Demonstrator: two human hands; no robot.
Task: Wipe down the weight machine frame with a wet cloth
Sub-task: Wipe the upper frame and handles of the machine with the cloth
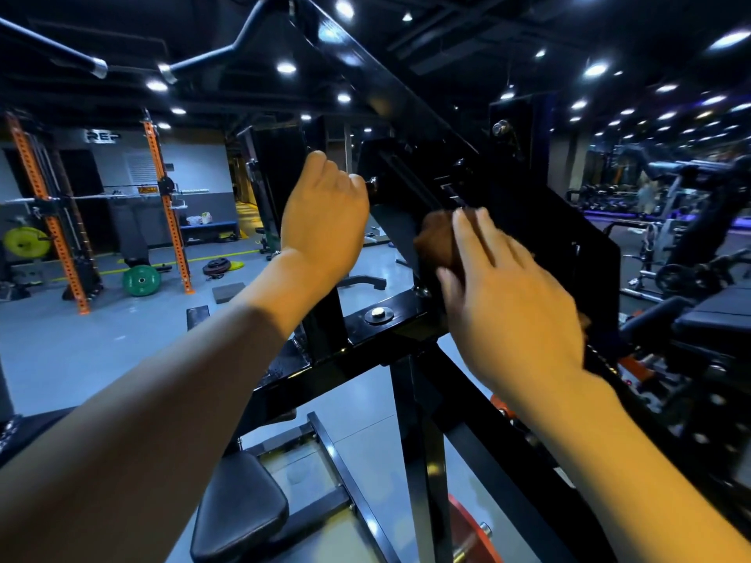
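The frame (406, 327) in front of me is rigid black steel, heavy and fixed, so I judge it takes firm pressure anywhere. My left hand (325, 213) curls around an upper part of it to steady me. My right hand (504, 294) presses the brown cloth (437, 241) flat against the slanted plate, fingers straight; it looks soft and bunchable, best held under the palm.

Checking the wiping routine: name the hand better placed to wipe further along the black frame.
Right. The right hand already presses the brown cloth against the black frame; the left hand only grips a frame part.
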